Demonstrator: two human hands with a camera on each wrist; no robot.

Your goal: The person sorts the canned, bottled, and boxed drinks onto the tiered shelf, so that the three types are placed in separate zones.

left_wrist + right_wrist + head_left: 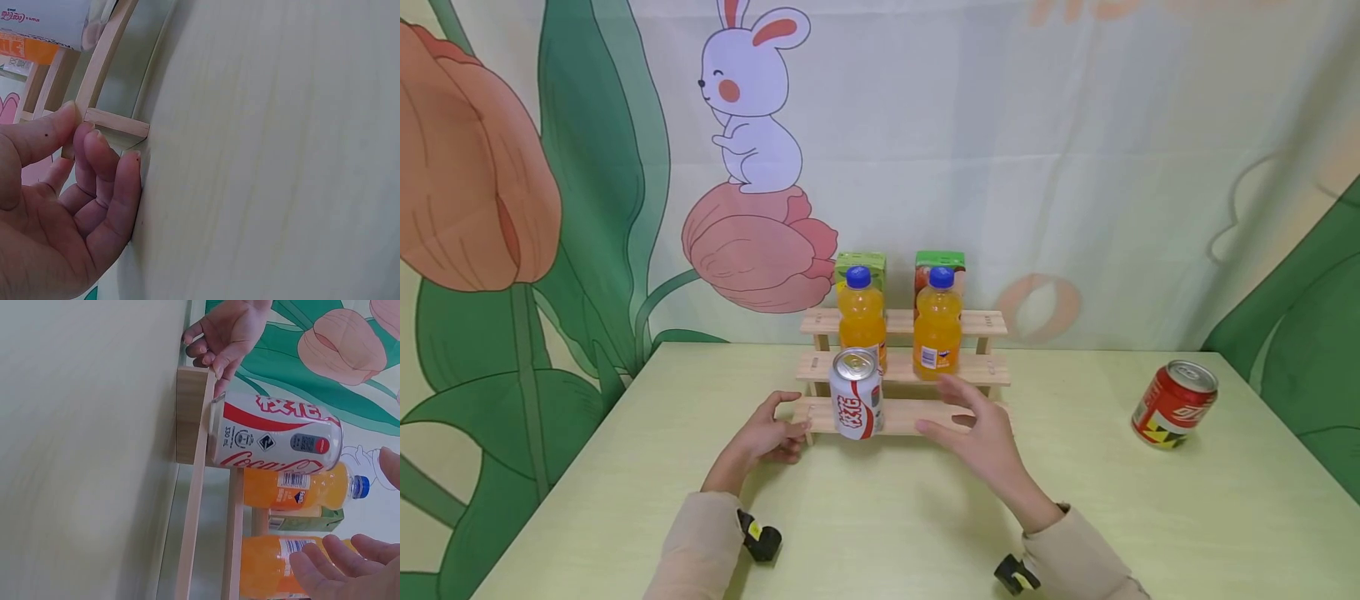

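A small three-step wooden rack (898,418) stands at the back of the table. My left hand (765,435) is at the left end of its lowest step, thumb and fingertips pinching the wooden end (115,120). On that step, towards the left, a white and red Coca-Cola can (856,404) stands upright. My right hand (983,435) hovers in front of the rack's right half, fingers spread and holding nothing. Behind it, an orange drink bottle (938,329) with a blue cap stands on the middle step; a matching bottle (862,321) is behind the can.
On the top step are a light green drink carton (877,268) and a darker green and red carton (940,259). Off to the right, a red Coca-Cola can (1174,404) stands on the table (1075,500). A printed curtain (1000,125) hangs behind the table's back edge.
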